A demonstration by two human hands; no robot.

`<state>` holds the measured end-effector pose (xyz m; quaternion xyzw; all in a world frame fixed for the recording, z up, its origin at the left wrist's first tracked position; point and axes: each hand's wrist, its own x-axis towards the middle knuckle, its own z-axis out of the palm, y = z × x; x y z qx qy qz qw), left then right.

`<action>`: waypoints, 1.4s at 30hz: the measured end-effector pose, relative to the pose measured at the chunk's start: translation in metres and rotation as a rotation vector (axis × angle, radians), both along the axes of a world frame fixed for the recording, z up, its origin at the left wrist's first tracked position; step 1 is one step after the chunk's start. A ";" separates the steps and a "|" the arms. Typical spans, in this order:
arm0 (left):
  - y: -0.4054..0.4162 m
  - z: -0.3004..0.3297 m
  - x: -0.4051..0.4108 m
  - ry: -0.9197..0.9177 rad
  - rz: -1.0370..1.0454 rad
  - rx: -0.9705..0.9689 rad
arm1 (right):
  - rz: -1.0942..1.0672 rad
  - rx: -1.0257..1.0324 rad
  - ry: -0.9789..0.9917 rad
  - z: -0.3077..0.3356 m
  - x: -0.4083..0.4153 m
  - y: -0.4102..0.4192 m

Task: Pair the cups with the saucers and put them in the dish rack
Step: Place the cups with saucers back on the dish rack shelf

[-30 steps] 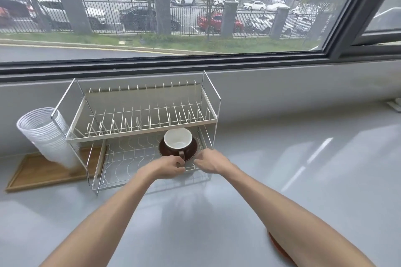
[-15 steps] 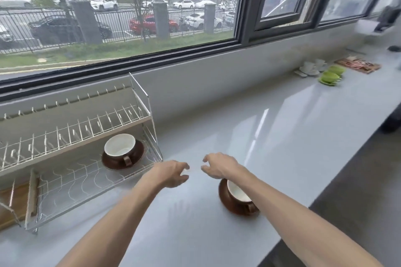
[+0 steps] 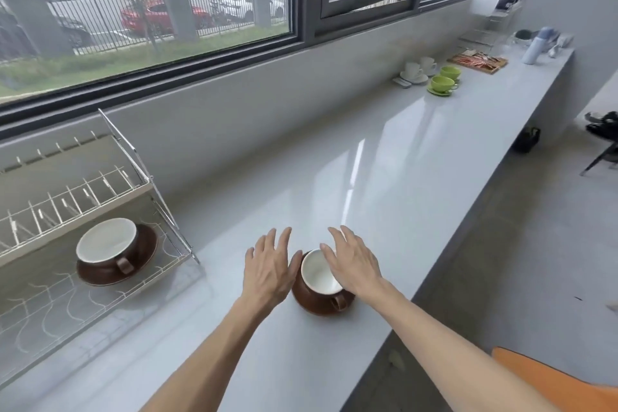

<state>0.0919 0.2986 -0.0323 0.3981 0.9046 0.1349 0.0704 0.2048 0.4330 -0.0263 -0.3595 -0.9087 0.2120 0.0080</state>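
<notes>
Both hands have left the dish rack (image 3: pixel 157 207) and now spread open, left hand (image 3: pixel 267 269) and right hand (image 3: pixel 354 264), around the second brown cup (image 3: pixel 317 274) on its saucer (image 3: pixel 314 306), which I judge must next be gripped and lifted.

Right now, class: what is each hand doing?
Left hand: open, holding nothing.
Right hand: open above the brown cup, holding nothing.

Grey counter (image 3: pixel 384 177) under wide windows (image 3: pixel 150 10)

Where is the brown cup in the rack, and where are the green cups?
brown cup in the rack (image 3: pixel 106 239), head view, on its white inside.
nearer green cup (image 3: pixel 440 83), head view, on its bowl.
farther green cup (image 3: pixel 450 71), head view, on its rim.
</notes>
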 end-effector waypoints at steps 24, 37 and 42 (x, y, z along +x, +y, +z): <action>0.020 -0.055 0.027 -0.767 0.337 0.167 | -0.107 -0.358 0.112 -0.072 0.020 0.024; 0.011 -0.050 0.024 -0.872 0.333 0.231 | -0.107 -0.423 0.087 -0.071 0.014 0.028; -0.006 -0.047 0.021 -0.878 0.395 0.272 | -0.065 -0.419 0.064 -0.066 0.001 0.016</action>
